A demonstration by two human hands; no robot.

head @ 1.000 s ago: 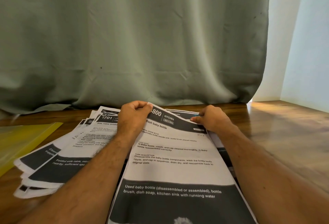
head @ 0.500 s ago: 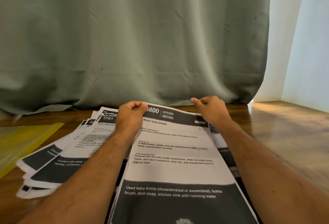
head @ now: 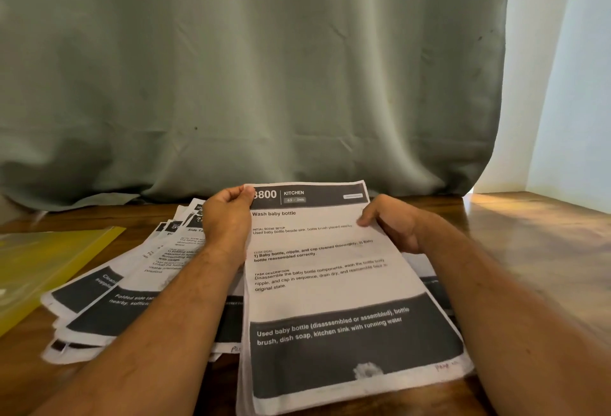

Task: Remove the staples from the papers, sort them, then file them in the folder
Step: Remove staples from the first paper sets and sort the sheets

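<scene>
At a wooden table (head: 529, 250) before a grey-green curtain (head: 264, 68), I watch two bare hands lift a printed sheet headed "3800 Kitchen – Wash baby bottle" (head: 330, 270), its far end raised and its near end resting on the papers in front of the person. The left hand (head: 228, 217) has its grip closed on the sheet's top left corner, fingers curled over the edge beside the number. The right hand (head: 393, 223) holds the right edge, thumb on the printed face and fingers behind it. To the left, under the left forearm, a fanned stack of similar papers (head: 109, 303) lies flat on the table. Further left, a yellow translucent folder (head: 43, 263) lies at the table's edge, just beside the fanned stack. I cannot make out any staples from this view.
</scene>
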